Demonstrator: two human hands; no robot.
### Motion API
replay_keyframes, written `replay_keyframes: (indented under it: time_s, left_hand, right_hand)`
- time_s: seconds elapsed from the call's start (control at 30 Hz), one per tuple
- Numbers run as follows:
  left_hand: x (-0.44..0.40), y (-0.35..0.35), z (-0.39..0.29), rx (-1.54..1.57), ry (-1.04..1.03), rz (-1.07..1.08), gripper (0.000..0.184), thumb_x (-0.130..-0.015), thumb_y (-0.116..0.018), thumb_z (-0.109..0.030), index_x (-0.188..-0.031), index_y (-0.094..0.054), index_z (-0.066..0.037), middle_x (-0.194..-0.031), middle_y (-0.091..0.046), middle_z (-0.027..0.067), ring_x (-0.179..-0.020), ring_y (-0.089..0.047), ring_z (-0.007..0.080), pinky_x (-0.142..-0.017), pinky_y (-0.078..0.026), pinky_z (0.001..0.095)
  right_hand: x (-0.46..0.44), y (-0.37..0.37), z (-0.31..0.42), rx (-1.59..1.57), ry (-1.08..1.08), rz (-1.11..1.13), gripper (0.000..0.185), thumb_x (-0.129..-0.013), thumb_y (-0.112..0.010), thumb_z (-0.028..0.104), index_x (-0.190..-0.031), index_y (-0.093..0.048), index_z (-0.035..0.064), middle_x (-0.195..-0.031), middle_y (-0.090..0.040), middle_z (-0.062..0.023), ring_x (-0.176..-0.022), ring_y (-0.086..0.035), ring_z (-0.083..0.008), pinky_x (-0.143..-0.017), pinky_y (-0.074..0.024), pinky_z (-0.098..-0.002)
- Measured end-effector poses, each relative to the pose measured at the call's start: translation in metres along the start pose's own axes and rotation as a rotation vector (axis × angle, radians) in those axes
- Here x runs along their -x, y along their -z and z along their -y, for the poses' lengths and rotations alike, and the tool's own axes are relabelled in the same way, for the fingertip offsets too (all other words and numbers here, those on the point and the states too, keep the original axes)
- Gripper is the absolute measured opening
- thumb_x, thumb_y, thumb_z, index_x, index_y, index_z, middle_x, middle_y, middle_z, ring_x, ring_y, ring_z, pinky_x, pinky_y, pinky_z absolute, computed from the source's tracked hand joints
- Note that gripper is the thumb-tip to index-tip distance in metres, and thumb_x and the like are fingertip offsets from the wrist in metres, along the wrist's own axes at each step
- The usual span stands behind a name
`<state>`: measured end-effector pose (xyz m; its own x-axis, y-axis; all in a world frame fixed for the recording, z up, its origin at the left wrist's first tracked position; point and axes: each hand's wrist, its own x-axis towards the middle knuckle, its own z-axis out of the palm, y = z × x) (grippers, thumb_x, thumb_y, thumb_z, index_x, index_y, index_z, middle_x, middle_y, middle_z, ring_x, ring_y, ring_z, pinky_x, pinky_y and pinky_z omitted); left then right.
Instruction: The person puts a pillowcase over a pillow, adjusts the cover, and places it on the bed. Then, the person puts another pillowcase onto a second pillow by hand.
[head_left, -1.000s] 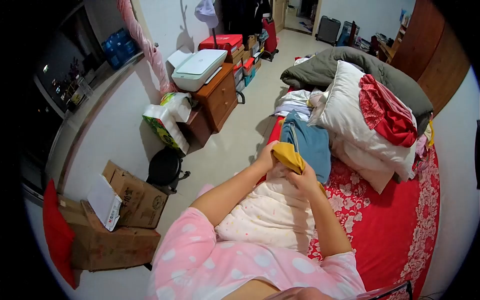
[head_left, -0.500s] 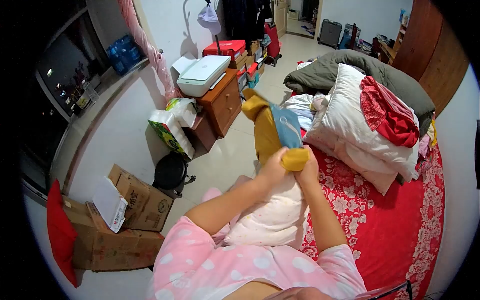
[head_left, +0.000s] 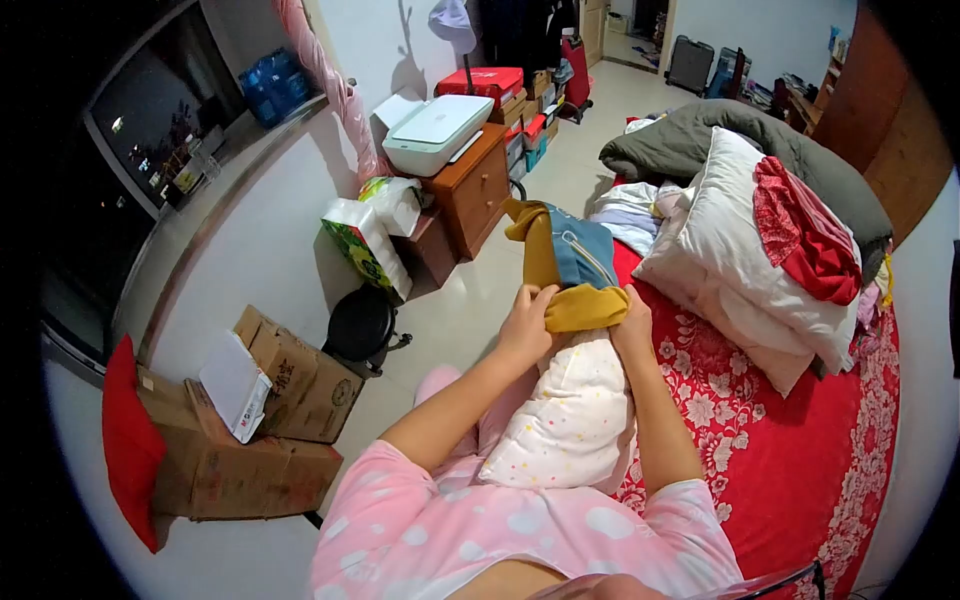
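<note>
A yellow and blue pillowcase [head_left: 578, 255] with a white mark on its blue part is bunched over the far end of a small white pillow [head_left: 565, 425] with coloured dots. The pillow lies against my lap, its near end by my pink shirt. My left hand [head_left: 527, 325] is closed on the left side of the yellow hem. On the opposite side, my right hand [head_left: 632, 325] grips the same hem. The pillow's far end is hidden inside the cloth.
To the right is a bed with a red floral sheet [head_left: 730, 460], stacked white pillows [head_left: 710, 250], a red cloth [head_left: 805, 235] and a grey-green quilt [head_left: 770, 150]. Cardboard boxes [head_left: 265, 465], a black stool [head_left: 360, 325] and a printer [head_left: 437, 135] on a wooden cabinet [head_left: 475, 190] are leftward.
My hands have moved apart, spreading the yellow hem wider. The pillowcase shows more of its blue side, and the view has shifted slightly left.
</note>
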<state>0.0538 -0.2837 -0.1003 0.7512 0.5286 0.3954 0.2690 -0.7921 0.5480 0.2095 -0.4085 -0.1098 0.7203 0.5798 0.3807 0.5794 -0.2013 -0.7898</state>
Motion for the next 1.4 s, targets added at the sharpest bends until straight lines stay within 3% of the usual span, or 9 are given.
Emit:
replay_keyframes:
  time_s: [0.33, 0.43, 0.47, 0.57, 0.67, 0.87, 1.07, 1.3, 1.4]
  left_hand:
    - [-0.032, -0.016, -0.013, 0.552, 0.162, 0.149, 0.031, -0.082, -0.055, 0.001, -0.112, -0.053, -0.003, -0.109, -0.061, 0.0164, -0.101, -0.058, 0.0252, -0.086, -0.046, 0.0363]
    - [-0.011, -0.047, -0.024, 0.812, 0.210, 0.246, 0.038, -0.084, -0.061, -0.004, -0.120, -0.051, -0.001, -0.112, -0.061, 0.0117, -0.101, -0.055, 0.0141, -0.087, -0.045, 0.0307]
    - [-0.003, -0.054, -0.029, 0.794, 0.171, 0.280, 0.040, -0.083, -0.062, -0.005, -0.121, -0.050, -0.001, -0.114, -0.061, 0.0128, -0.104, -0.056, 0.0173, -0.089, -0.045, 0.0317]
    - [0.003, -0.052, -0.034, 0.645, 0.115, 0.358, 0.042, -0.083, -0.061, -0.006, -0.123, -0.050, -0.003, -0.115, -0.060, 0.0185, -0.106, -0.059, 0.0288, -0.089, -0.047, 0.0367]
    - [-0.016, -0.019, -0.038, 0.241, 0.179, 0.452, 0.034, -0.082, -0.057, -0.008, -0.116, -0.055, -0.006, -0.114, -0.060, 0.0193, -0.104, -0.058, 0.0388, -0.087, -0.047, 0.0437]
    - [-0.037, -0.027, -0.005, 0.104, -0.261, -0.192, 0.033, -0.079, -0.050, 0.000, -0.109, -0.060, -0.007, -0.108, -0.062, 0.0167, -0.091, -0.059, 0.0424, -0.082, -0.048, 0.0451]
    - [-0.020, -0.063, -0.015, 0.708, 0.195, 0.208, 0.036, -0.078, -0.040, 0.001, -0.110, -0.057, -0.001, -0.109, -0.062, 0.0215, -0.103, -0.057, 0.0395, -0.090, -0.045, 0.0411]
    - [-0.012, -0.040, -0.042, 0.255, 0.034, 0.372, 0.031, -0.080, -0.048, -0.005, -0.110, -0.058, -0.002, -0.106, -0.062, 0.0216, -0.105, -0.056, 0.0377, -0.088, -0.044, 0.0451]
    - [-0.020, -0.048, -0.012, 0.093, -0.092, 0.097, 0.030, -0.077, -0.055, 0.000, -0.107, -0.059, -0.005, -0.103, -0.063, 0.0182, -0.098, -0.056, 0.0395, -0.085, -0.046, 0.0453]
  right_hand:
    - [0.013, -0.008, -0.025, -0.055, 0.035, -0.164, 0.015, -0.086, -0.058, 0.014, -0.096, -0.062, 0.0034, -0.088, -0.067, -0.0150, -0.085, -0.066, -0.0299, -0.073, -0.0493, -0.0337]
    - [0.011, -0.017, -0.067, -1.025, -0.301, -0.159, 0.015, -0.091, -0.050, 0.012, -0.093, -0.062, 0.0039, -0.087, -0.066, -0.0071, -0.081, -0.064, -0.0199, -0.074, -0.0486, -0.0307]
    - [0.017, -0.011, -0.076, -0.732, -0.180, -0.121, 0.018, -0.094, -0.044, 0.009, -0.092, -0.061, 0.0048, -0.087, -0.061, -0.0023, -0.080, -0.059, -0.0121, -0.074, -0.0473, -0.0279]
    - [0.022, -0.001, -0.071, -1.300, -0.486, -0.177, 0.015, -0.094, -0.046, 0.011, -0.090, -0.059, 0.0051, -0.088, -0.060, -0.0026, -0.082, -0.056, -0.0102, -0.074, -0.0460, -0.0262]
    - [0.028, -0.006, -0.088, -0.935, -0.348, -0.159, 0.018, -0.094, -0.051, 0.014, -0.102, -0.059, 0.0012, -0.096, -0.061, -0.0034, -0.088, -0.057, -0.0117, -0.079, -0.0459, -0.0262]
    - [0.040, -0.022, -0.083, -0.867, -0.266, -0.190, 0.025, -0.094, -0.053, 0.013, -0.113, -0.058, -0.0012, -0.104, -0.062, -0.0050, -0.095, -0.057, -0.0138, -0.085, -0.0454, -0.0269]
    - [0.047, -0.019, -0.104, -1.277, -0.408, -0.305, 0.029, -0.096, -0.045, 0.019, -0.112, -0.058, -0.0006, -0.109, -0.062, -0.0102, -0.098, -0.061, -0.0194, -0.089, -0.0477, -0.0327]
    - [0.067, -0.007, -0.132, -1.147, -0.343, -0.371, 0.038, -0.096, -0.043, 0.029, -0.117, -0.056, 0.0008, -0.112, -0.062, -0.0146, -0.100, -0.062, -0.0259, -0.091, -0.0496, -0.0383]
    - [0.069, -0.010, -0.131, -1.105, -0.337, -0.356, 0.039, -0.096, -0.043, 0.030, -0.118, -0.055, 0.0008, -0.114, -0.061, -0.0155, -0.101, -0.061, -0.0269, -0.092, -0.0491, -0.0386]
